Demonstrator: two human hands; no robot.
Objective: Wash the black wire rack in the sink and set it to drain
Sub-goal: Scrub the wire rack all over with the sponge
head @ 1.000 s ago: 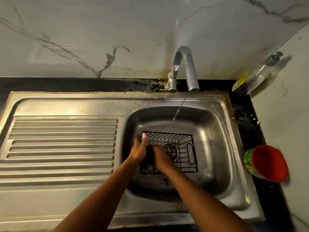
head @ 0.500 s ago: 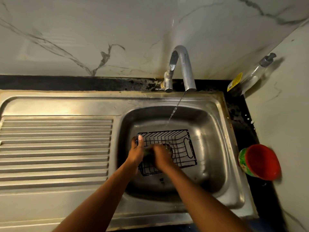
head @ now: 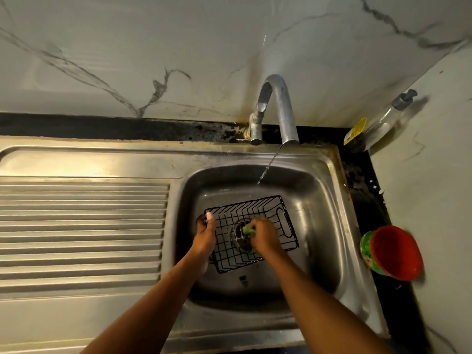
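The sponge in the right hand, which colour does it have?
The sponge is green; the head view shows it best, on the black wire rack.

The far wall (head: 229, 47) is pale, marble-patterned, with grey veins. A matching right wall (head: 434, 175) meets it in the far right corner. A black desk (head: 102, 126), stained and speckled, runs along the foot of both walls around the steel sink (head: 102, 157). A clear bottle (head: 378, 121) sits in the corner, and a red cup (head: 396, 251) sits by the right wall. The light is dim and yellowish, with soft glare on the far wall.
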